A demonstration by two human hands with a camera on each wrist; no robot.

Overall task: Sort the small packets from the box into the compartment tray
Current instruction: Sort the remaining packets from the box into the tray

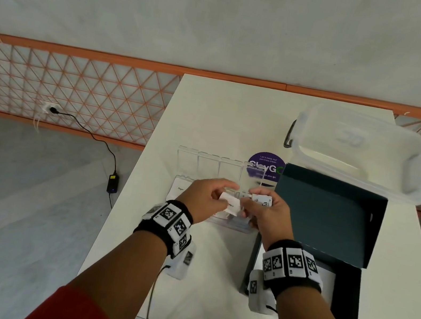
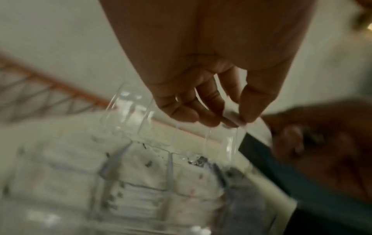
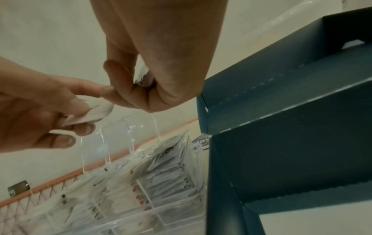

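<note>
Red sleeves frame the bottom of the head view, and both forearms carry black wristbands with white coded squares. Above the clear plastic compartment tray the two hands meet. Left hand has its fingers curled and pinches a small white paper packet; the right wrist view shows this same packet crumpled between the left thumb and fingers. Right hand, just beside the left one, is closed round more white packets, one with dark print sticking out by the thumb. In the right wrist view its index fingertip touches the left thumb.

The tray lies on the white bench with its hinged clear lid standing open at the far side. Its compartments hold rows of white packets standing on edge; one at the tray's left end shows a printed word too small to read.

Just right of the tray stands the dark teal cardboard box, flap raised. Beyond the tray lies a round purple sticker, and beyond the box sits a translucent plastic tub with a grey handle.
</note>
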